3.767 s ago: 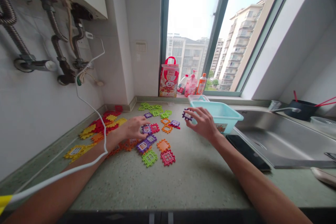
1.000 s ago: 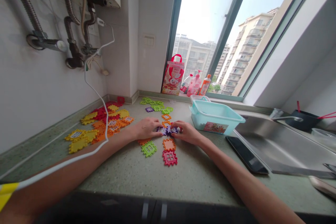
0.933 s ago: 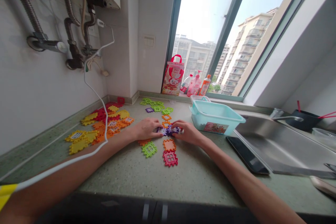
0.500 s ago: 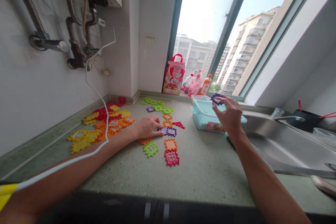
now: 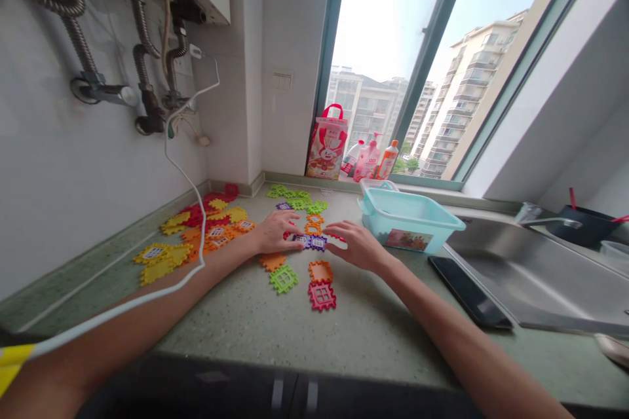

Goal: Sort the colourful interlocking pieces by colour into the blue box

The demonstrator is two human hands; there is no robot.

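My left hand [image 5: 279,233] rests on the counter, its thumb and fingertips closed on the left one of two joined purple building tiles [image 5: 301,241] with window grids. Beside the right purple tile [image 5: 318,243], my right hand [image 5: 358,245] is low with thumb and fingers apart, holding nothing that I can see. It partly covers a red piece [image 5: 336,237]. Orange tiles [image 5: 314,218] lie just beyond the purple pair. Closer to me are an orange frame tile [image 5: 320,271], a pink-red window tile [image 5: 322,296] and a green window tile [image 5: 284,279].
Yellow, red and orange tiles [image 5: 216,236] are heaped at left, green ones [image 5: 297,199] at the back. A light blue plastic box [image 5: 417,216] stands right, near a black phone [image 5: 469,291] and the steel sink [image 5: 531,262]. A white cable [image 5: 162,288] crosses above my left forearm.
My right hand has come down and left from above the blue box to the purple pair. The purple tile it held is no longer seen in it. My left hand stays by the pair.
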